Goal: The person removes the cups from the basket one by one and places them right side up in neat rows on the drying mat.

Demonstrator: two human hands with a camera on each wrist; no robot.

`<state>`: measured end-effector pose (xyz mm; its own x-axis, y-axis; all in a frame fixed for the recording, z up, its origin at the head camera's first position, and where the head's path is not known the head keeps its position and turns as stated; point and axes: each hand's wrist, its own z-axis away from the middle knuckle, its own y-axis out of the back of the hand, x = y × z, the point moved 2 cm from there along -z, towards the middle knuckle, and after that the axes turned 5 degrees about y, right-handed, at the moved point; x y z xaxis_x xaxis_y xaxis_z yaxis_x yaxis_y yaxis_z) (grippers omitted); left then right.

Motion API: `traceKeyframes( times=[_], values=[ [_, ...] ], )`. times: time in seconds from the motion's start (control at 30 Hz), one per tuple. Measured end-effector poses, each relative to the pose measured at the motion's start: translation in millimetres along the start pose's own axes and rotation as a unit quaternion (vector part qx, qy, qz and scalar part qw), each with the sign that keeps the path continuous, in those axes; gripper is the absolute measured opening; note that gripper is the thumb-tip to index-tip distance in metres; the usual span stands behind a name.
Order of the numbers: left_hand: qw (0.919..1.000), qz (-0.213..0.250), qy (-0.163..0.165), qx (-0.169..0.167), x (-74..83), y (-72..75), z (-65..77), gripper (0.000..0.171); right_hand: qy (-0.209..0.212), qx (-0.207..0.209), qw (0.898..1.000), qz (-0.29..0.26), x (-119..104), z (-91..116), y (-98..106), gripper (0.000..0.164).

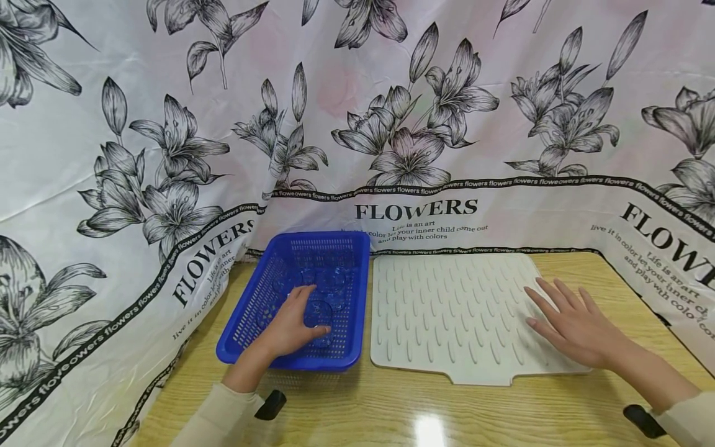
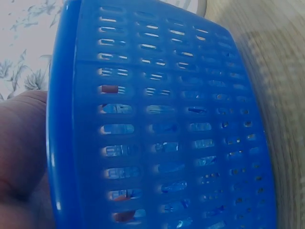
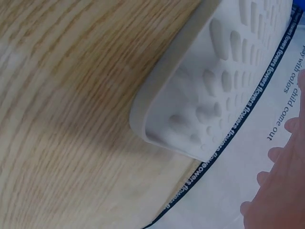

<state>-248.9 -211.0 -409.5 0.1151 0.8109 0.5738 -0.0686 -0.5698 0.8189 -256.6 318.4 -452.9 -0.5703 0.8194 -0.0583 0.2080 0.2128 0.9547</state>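
Observation:
Inside the blue plastic basket (image 1: 363,298) lie several clear glass-like vessels (image 1: 319,310), tinted blue by the basket and hard to tell apart. My left hand (image 1: 287,326) reaches over the basket's near left side, thumb and fingers spread apart beside one of these vessels. Through the slots of the basket wall (image 2: 138,119) in the left wrist view, bits of fingers show; any contact with a vessel is hidden. My right hand (image 1: 581,326) hovers with fingers extended over the right edge of a white ridged draining board (image 1: 447,310), holding nothing.
Basket and board stand side by side on a light wood-grain table (image 1: 357,403). Behind and at both sides hangs a white floral cloth (image 1: 313,136), its lower border meeting the table's back edge. The board has a short spout (image 1: 481,379) at its front.

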Motion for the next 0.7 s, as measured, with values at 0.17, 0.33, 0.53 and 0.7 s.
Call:
traceKeyframes(
  times=[0.17,0.33,0.53,0.7],
  values=[
    [0.9999,0.001,0.011,-0.005,0.1,-2.1,1.3,0.090,-0.007,-0.006,1.000,-0.007,2,3,-2,0.063],
    [0.9998,0.005,0.018,-0.008,-0.7,-3.4,2.9,0.090,-0.015,-0.013,1.000,-0.014,2,5,-2,0.062],
    [0.9999,0.009,0.014,-0.005,-2.7,-5.9,3.8,0.088,-0.022,-0.018,0.999,-0.017,1,9,-5,0.062],
    [0.9998,0.009,0.015,-0.004,-4.4,-7.5,4.8,0.088,-0.024,-0.021,0.999,-0.022,1,13,-8,0.062]
  ],
)
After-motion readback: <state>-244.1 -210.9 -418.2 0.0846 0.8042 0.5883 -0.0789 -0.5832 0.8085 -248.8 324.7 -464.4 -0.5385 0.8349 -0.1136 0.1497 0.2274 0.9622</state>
